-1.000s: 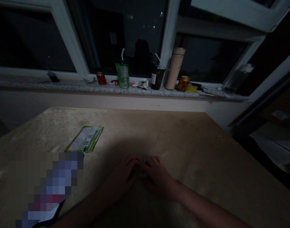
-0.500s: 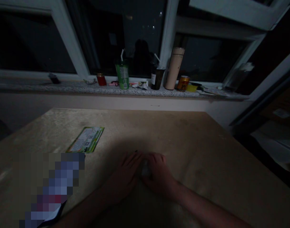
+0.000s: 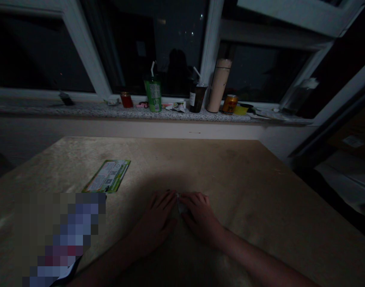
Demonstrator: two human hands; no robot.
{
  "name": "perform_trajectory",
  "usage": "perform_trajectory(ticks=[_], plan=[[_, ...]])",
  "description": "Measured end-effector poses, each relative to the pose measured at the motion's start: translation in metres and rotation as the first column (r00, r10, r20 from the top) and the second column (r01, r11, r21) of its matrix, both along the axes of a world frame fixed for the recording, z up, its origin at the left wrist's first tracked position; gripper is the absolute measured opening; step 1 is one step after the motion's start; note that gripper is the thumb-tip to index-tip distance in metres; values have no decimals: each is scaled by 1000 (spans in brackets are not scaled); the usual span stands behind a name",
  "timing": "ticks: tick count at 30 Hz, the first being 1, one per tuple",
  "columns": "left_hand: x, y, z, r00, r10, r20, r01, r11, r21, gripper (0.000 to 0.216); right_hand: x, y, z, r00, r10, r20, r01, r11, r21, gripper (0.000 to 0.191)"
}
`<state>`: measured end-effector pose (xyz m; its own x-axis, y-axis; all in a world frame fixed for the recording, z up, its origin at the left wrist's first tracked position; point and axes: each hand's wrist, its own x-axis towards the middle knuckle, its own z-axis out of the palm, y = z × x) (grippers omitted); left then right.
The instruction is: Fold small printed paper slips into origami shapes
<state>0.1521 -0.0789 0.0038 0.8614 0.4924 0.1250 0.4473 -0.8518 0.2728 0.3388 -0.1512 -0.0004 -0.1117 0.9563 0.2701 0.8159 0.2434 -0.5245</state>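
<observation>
The room is dark. My left hand (image 3: 158, 217) and my right hand (image 3: 200, 215) lie side by side on the tan table (image 3: 245, 179), fingertips meeting. Between them shows a small pale object (image 3: 180, 206), too dim to name; both hands press or pinch it with fingers drawn together. A green printed card (image 3: 107, 175) lies flat on the table to the left of my hands.
A blurred-out item (image 3: 62, 235) lies at the near left. The stone windowsill (image 3: 80, 109) behind the table holds a green cup with a straw (image 3: 154, 93), a dark cup (image 3: 196, 97), a tall beige tube (image 3: 218, 84), a red jar (image 3: 126, 99) and a can (image 3: 230, 104).
My hands stayed in the same spot while the fingers shifted slightly around the small pale object. The view has dipped a little.
</observation>
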Motion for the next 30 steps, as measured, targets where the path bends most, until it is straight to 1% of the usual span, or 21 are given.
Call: perform_trajectory(ticks=[3, 5, 6, 8, 11, 14, 16, 17, 19, 21, 22, 24, 26, 28, 30], plan=[[-2, 1, -1, 998, 41, 51, -34, 991, -130, 60, 1, 1, 2, 998, 6, -66, -7, 1000, -11, 49], [-5, 2, -1, 987, 113, 115, -79, 962, -263, 60, 2, 2, 1, 993, 8, -120, -9, 1000, -8, 55], [-6, 3, -1, 977, 150, 149, -91, 935, -343, 58, 3, 2, 0, 989, 6, -150, -7, 1000, -3, 57], [-7, 5, 1, 954, 213, 212, -78, 857, -510, 54, 5, 3, -3, 980, 1, -201, 0, 1000, 5, 60], [-3, 6, 7, 904, 280, 322, 31, 710, -703, 51, 7, 4, -8, 964, -21, -264, 21, 1000, 0, 62], [4, 2, 13, 847, 316, 427, 182, 582, -792, 51, 8, 5, -9, 944, -35, -328, 33, 999, -12, 64], [8, -1, 15, 824, 344, 451, 219, 542, -812, 49, 7, 5, -7, 913, -39, -406, 28, 999, -33, 63], [10, -2, 15, 816, 357, 455, 222, 534, -816, 48, 7, 5, -6, 892, -39, -450, 19, 999, -50, 58], [11, -2, 13, 814, 366, 452, 219, 527, -821, 45, 6, 5, -3, 854, -37, -518, -9, 996, -85, 42], [12, -2, 12, 827, 359, 434, 209, 520, -828, 38, 5, 5, 0, 828, -26, -560, -40, 994, -105, 24], [12, -1, 12, 836, 355, 418, 195, 520, -832, 33, 5, 5, 1, 813, -18, -581, -52, 993, -104, 18], [12, -1, 13, 853, 350, 387, 158, 532, -832, 26, 5, 5, 1, 770, 6, -638, -72, 994, -78, 15], [12, -1, 15, 867, 329, 375, 145, 553, -820, 23, 4, 5, -1, 715, 27, -698, -80, 996, -44, 17], [12, -2, 18, 879, 292, 377, 147, 585, -797, 23, 4, 6, -2, 671, 29, -741, -77, 997, -30, 19], [12, -3, 20, 887, 268, 375, 139, 620, -772, 23, 4, 6, -4, 650, 21, -760, -79, 996, -40, 19]])
